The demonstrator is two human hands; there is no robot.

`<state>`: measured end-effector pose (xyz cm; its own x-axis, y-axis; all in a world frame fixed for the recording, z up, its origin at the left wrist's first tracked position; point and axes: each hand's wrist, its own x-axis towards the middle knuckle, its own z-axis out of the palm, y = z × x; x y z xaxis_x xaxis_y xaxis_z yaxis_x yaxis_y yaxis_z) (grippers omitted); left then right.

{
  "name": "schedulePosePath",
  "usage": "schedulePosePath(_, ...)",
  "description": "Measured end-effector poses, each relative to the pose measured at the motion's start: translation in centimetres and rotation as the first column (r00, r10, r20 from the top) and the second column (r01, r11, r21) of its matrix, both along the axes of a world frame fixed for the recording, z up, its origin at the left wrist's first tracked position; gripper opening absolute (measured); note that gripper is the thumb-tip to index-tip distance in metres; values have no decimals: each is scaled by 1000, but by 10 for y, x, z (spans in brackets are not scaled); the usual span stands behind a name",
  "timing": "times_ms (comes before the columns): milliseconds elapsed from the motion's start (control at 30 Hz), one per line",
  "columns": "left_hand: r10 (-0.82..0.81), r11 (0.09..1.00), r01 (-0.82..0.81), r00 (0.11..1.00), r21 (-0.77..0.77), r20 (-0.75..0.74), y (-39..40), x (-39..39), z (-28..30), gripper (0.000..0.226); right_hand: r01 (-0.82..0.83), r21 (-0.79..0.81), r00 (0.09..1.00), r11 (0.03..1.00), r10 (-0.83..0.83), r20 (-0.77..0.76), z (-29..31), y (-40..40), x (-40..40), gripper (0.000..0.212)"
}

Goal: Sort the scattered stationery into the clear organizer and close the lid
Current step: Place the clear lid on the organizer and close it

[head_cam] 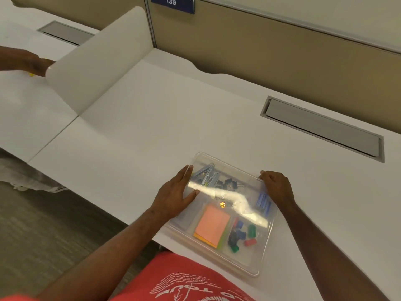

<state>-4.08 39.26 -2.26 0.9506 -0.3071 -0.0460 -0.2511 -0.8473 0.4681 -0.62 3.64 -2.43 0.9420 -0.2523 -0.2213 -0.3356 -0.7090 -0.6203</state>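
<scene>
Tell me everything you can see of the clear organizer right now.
The clear organizer is a shallow, rounded-corner box of see-through plastic, lying flat near the desk's front edge, angled to it. Its clear lid is on top and glares with light. Dividers show beneath: metal and black clips at the far end, blue pieces right, an orange note pad, small coloured pieces beside it. The left hand lies flat on the lid; the right hand grips the far right corner.
</scene>
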Motion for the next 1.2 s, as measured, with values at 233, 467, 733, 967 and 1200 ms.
schedulePosePath(233, 1, 1000, -1, 1000, 30, 21, 0, 0, -4, 82, -116, 15, 986, 993, 117, -118, 6, -1, 7, 34)
schedulePosePath(467, 10, 999, -10, 1000, 42, -6, -1, 1, -3, 84, -444, -313, 890, 839, 455, -42, 30, 54, 43, 35)
schedulePosePath(733, 0, 996, 3, 999, 88, -34, -1, 2, 0, 83, -583, -245, 809, 775, 524, -266, 37, 190, 102, 63)
schedulePosePath(967, 5, 999, -1, 997, 54, -77, 1, 5, 0, 83, -548, -185, 812, 816, 466, -351, 19, 208, 123, 69)
schedulePosePath(1200, -2, 1000, 2, 999, -2, -53, 2, 6, -4, 81, -454, -339, 890, 824, 436, -133, 11, 210, 113, 54)
